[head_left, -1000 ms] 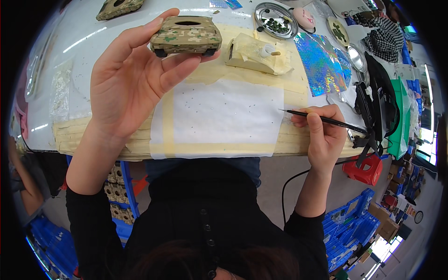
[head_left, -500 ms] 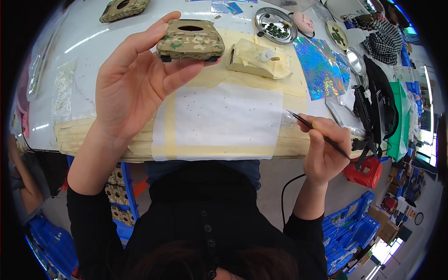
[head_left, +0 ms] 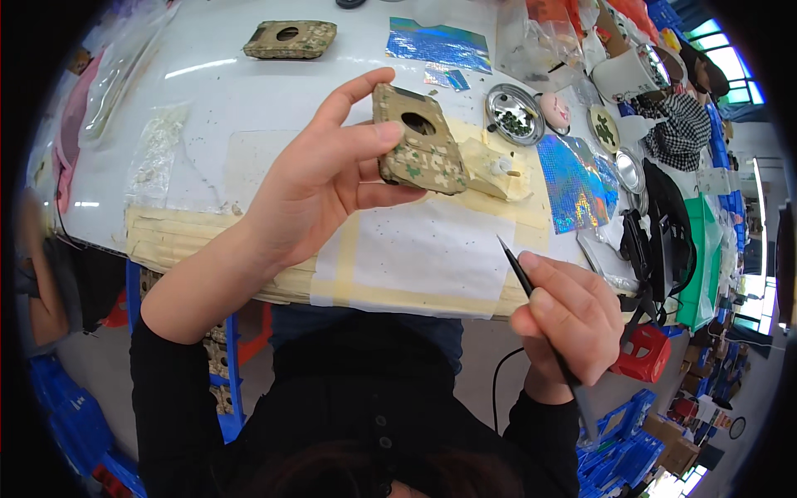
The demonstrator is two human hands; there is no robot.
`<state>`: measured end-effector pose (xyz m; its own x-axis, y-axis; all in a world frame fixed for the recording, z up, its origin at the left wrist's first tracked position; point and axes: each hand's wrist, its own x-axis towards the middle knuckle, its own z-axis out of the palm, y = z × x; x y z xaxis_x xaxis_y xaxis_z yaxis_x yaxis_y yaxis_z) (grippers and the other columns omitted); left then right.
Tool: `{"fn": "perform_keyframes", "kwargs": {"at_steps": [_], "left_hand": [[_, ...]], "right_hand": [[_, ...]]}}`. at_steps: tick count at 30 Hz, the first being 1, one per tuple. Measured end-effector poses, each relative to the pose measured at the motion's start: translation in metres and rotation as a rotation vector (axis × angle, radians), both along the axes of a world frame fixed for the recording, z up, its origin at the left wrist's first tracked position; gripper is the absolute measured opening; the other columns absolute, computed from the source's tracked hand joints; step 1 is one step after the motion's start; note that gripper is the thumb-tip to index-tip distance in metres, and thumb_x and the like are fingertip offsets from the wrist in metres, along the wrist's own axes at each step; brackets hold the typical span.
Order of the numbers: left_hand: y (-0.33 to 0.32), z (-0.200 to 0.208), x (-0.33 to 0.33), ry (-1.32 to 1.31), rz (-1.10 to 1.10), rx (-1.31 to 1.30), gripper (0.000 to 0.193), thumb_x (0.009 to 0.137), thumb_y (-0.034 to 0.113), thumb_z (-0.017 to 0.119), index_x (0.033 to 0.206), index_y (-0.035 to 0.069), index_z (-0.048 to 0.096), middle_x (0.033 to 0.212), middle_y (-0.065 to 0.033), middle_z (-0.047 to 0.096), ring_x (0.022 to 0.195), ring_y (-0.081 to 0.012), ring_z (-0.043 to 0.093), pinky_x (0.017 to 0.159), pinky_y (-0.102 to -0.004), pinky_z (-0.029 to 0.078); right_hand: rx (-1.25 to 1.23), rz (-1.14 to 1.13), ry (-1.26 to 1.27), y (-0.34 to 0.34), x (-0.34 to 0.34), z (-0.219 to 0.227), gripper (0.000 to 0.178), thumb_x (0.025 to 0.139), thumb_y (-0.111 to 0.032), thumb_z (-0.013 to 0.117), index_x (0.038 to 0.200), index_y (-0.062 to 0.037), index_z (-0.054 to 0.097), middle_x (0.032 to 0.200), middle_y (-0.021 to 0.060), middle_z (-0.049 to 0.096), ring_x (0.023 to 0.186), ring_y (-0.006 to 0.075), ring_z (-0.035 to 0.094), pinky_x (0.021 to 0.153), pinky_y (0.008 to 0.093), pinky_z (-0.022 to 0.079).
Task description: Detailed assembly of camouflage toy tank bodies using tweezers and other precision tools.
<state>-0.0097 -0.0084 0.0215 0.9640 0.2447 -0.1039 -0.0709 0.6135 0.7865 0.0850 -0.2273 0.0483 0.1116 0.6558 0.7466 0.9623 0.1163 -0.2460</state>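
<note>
Here, camouflage shell point(head_left: 427, 155) in left hand point(head_left: 309, 187), right hand point(head_left: 574, 319) apart

Your left hand point(head_left: 311, 187) holds a tilted camouflage-patterned shell point(head_left: 427, 163); your right hand point(head_left: 577, 315) holds a slim black pointed tool point(head_left: 518, 270), tip apart from the shell, a white sheet point(head_left: 432, 253) lying between both hands.

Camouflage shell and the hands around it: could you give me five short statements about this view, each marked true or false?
1. The left hand holds a camouflage shell. True.
2. The right hand holds a black tool. True.
3. The tool's tip touches the held shell. False: they are apart.
4. A white sheet lies on the table. True.
5. The held shell is the only one in view. False: another shell lies on the table.
</note>
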Motion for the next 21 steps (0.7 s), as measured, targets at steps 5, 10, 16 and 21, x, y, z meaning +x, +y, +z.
{"fn": "perform_keyframes", "kwargs": {"at_steps": [5, 10, 16, 21], "left_hand": [[0.003, -0.003, 0.001, -0.007, -0.04, -0.064, 0.073, 0.088, 0.024, 0.057, 0.14, 0.0, 0.013, 0.118, -0.0162, 0.051, 0.099, -0.023, 0.061, 0.086, -0.0322, 0.052], [0.005, -0.005, 0.0, 0.006, -0.054, -0.104, 0.073, 0.088, 0.024, 0.058, 0.14, 0.0, 0.013, 0.118, -0.0147, 0.051, 0.098, -0.0219, 0.062, 0.085, -0.032, 0.052], [0.004, -0.003, -0.002, 0.018, -0.082, -0.132, 0.073, 0.088, 0.025, 0.059, 0.14, 0.001, 0.013, 0.118, -0.0125, 0.051, 0.099, -0.0208, 0.061, 0.085, -0.0316, 0.051], [0.005, -0.006, -0.002, 0.009, -0.075, -0.117, 0.074, 0.088, 0.026, 0.06, 0.14, 0.001, 0.013, 0.117, -0.0121, 0.052, 0.099, -0.0205, 0.061, 0.085, -0.0314, 0.051]], "right_hand": [[0.064, 0.132, 0.54, 0.033, 0.009, 0.011, 0.013, 0.085, -0.006, 0.061, 0.09, 0.0029, 0.052, 0.084, 0.0219, 0.065, 0.068, 0.0244, 0.066, 0.062, 0.0286, 0.054], [-0.134, 0.182, 0.618, 0.065, 0.025, 0.02, 0.016, 0.094, -0.009, 0.05, 0.09, 0.0065, 0.048, 0.086, 0.0196, 0.063, 0.073, 0.0239, 0.068, 0.063, 0.0279, 0.056], [-0.081, 0.197, 0.787, 0.07, 0.022, 0.015, 0.016, 0.094, -0.009, 0.05, 0.09, 0.0065, 0.048, 0.085, 0.0194, 0.063, 0.074, 0.0237, 0.068, 0.065, 0.028, 0.057], [-0.142, 0.189, 0.73, 0.071, 0.024, 0.016, 0.016, 0.094, -0.01, 0.051, 0.09, 0.0064, 0.049, 0.086, 0.0193, 0.064, 0.074, 0.0228, 0.068, 0.065, 0.0274, 0.056]]}}
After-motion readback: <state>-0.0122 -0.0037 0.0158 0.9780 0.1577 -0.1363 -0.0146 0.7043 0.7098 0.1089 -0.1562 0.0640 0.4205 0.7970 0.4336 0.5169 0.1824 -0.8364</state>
